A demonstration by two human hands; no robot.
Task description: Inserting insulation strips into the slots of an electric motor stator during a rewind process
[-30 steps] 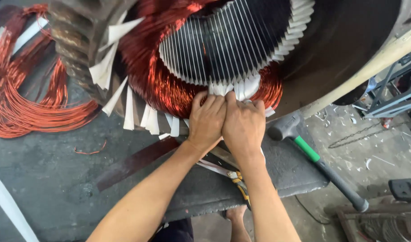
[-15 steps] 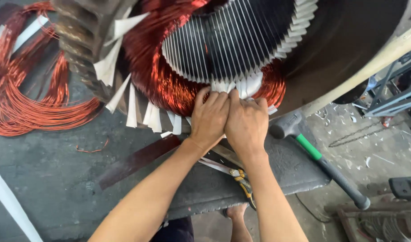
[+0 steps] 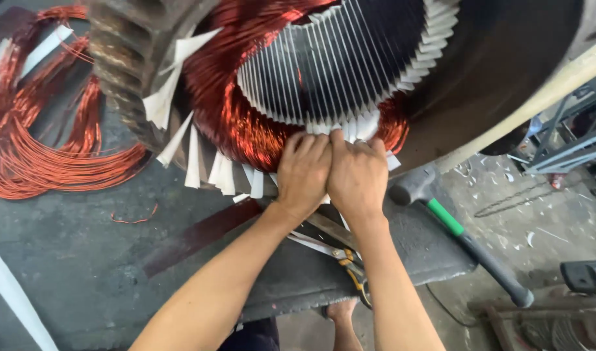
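Both hands press side by side at the lower rim of a large motor stator (image 3: 350, 71), exactly where they were 1 second ago; only the head camera has drifted slightly, so the work looks like steady pushing rather than a new step. The left hand (image 3: 303, 172) and right hand (image 3: 358, 174) are curled with fingers bearing down on the copper winding (image 3: 246, 130) and the white insulation paper strips (image 3: 366, 125) at the slot mouths; I cannot tell whether they pinch a strip or merely press. On the dark workbench (image 3: 83, 260) lie scissors (image 3: 337, 250) under the forearms, a hammer with a green and black handle (image 3: 467, 240) to the right, and loose coils of copper wire (image 3: 44, 149) at far left.
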